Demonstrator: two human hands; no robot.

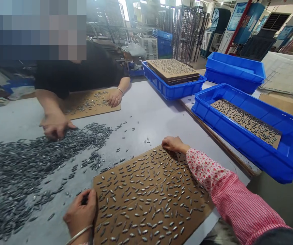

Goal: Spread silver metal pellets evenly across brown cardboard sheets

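Note:
A brown cardboard sheet (pixel 133 204) lies in front of me, covered with small, pointed silvery metal pieces spaced apart. My left hand (pixel 81 211) is closed at its left edge, thumb and fingers pinching the board there. At the far right corner, my right hand (pixel 173 144) has its fingers curled over the rim. To the left spreads a large heap of the same loose metal pieces (pixel 16 177), with a few strays by the board's far edge.
Opposite, a co-worker's hand (pixel 56 126) reaches into the heap beside another cardboard sheet (pixel 95 114). A blue crate (pixel 162 86) bears stacked filled boards (pixel 172 68). On the right, a long blue crate (pixel 241 131) holds one filled board (pixel 246 120); another blue crate (pixel 235 73) stands behind.

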